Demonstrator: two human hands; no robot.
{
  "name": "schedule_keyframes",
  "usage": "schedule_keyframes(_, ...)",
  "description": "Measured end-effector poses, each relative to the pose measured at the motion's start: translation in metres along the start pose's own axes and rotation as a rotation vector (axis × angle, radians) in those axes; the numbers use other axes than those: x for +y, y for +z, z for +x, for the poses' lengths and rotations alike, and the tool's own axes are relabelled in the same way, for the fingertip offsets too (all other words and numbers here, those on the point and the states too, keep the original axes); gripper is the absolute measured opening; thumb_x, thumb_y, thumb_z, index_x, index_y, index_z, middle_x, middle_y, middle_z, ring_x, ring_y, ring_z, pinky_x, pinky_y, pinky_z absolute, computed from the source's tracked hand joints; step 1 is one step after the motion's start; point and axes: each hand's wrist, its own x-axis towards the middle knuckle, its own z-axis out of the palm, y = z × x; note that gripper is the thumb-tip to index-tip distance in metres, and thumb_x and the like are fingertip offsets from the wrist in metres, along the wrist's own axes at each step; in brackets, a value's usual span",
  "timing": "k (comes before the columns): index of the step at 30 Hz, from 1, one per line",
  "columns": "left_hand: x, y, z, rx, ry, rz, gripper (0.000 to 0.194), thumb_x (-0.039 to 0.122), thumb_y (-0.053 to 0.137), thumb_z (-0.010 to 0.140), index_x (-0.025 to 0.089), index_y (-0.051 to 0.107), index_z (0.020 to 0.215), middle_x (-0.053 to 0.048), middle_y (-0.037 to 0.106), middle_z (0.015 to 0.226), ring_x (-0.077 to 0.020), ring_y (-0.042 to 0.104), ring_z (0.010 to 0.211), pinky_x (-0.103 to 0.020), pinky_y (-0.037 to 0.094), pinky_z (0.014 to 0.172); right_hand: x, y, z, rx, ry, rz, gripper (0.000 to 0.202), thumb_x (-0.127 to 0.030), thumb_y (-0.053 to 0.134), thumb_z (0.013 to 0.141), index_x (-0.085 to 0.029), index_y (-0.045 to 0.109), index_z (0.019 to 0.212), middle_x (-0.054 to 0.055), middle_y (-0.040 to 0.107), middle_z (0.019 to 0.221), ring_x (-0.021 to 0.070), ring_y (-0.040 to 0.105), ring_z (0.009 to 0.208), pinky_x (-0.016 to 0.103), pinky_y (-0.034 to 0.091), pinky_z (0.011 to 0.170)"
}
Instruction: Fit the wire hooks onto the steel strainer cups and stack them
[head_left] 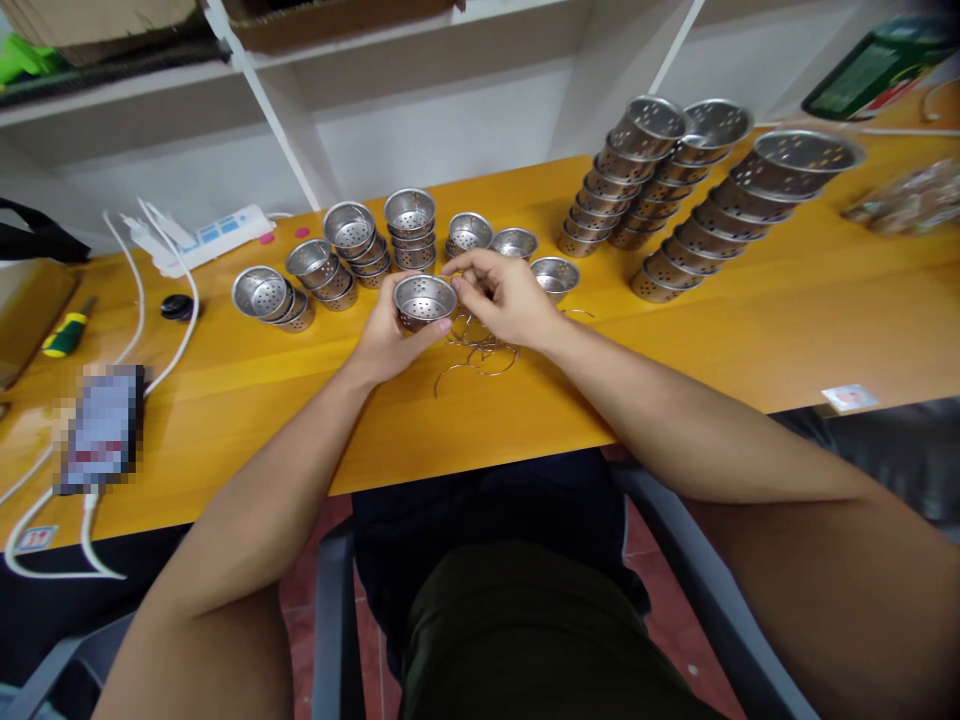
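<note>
My left hand (390, 340) is wrapped round a small perforated metal cup (424, 298), its open top facing up. At the cup's right rim, my right hand (504, 292) pinches with thumb and index finger; what lies between the fingertips looks like thin wire but is too small to be sure. Several curved thin wires (480, 358) lie on the orange table just below the right hand. Behind the hands stand more perforated cups, among them a short stack (410, 230) and a single cup (555, 277) to the right.
Tall leaning cup stacks (720, 225) stand at the right, near a plastic bag (911, 200) and a green can (874, 70). At the left are a phone (103, 425) with white cables, a power strip (206, 240) and a screwdriver (67, 333). White shelving (442, 100) rises behind the table (285, 410).
</note>
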Motion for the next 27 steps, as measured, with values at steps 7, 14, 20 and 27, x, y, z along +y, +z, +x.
schedule_keyframes(7,0.002,0.003,-0.001,-0.030,0.041,0.086,0.093,0.087,0.097,0.105,0.029,0.052,0.163,-0.012,0.079,0.146,-0.0289,0.086,0.126,-0.044,0.075,0.107,-0.001,0.001,0.001,-0.015,0.011,0.012,0.016,-0.027,0.075,0.116,-0.021,0.086,0.127,-0.005,0.059,0.079,0.0156,0.047,0.066,0.034,0.037,0.066)
schedule_keyframes(14,0.005,0.002,-0.003,-0.061,0.043,0.134,0.092,0.083,0.095,0.108,0.029,0.048,0.166,-0.014,0.078,0.151,-0.0313,0.086,0.134,-0.048,0.074,0.115,-0.002,0.007,0.000,-0.005,0.047,-0.001,0.016,-0.022,0.071,0.116,-0.020,0.085,0.125,-0.005,0.058,0.079,0.0154,0.047,0.066,0.034,0.038,0.068)
schedule_keyframes(20,0.007,0.002,-0.001,-0.054,0.033,0.131,0.095,0.089,0.095,0.105,0.029,0.049,0.163,-0.013,0.080,0.148,-0.0311,0.086,0.133,-0.046,0.073,0.113,0.000,0.011,0.000,0.008,0.063,0.004,0.017,-0.025,0.072,0.114,-0.020,0.085,0.124,-0.005,0.059,0.079,0.0161,0.048,0.065,0.034,0.037,0.067)
schedule_keyframes(27,0.018,0.010,-0.001,0.018,-0.043,0.153,0.111,0.092,0.111,0.084,0.028,0.057,0.156,-0.011,0.081,0.141,-0.0322,0.086,0.124,-0.046,0.071,0.104,-0.005,0.022,-0.002,0.087,0.077,0.070,0.016,-0.027,0.078,0.105,-0.024,0.082,0.121,-0.005,0.057,0.077,0.0177,0.048,0.068,0.034,0.041,0.069)
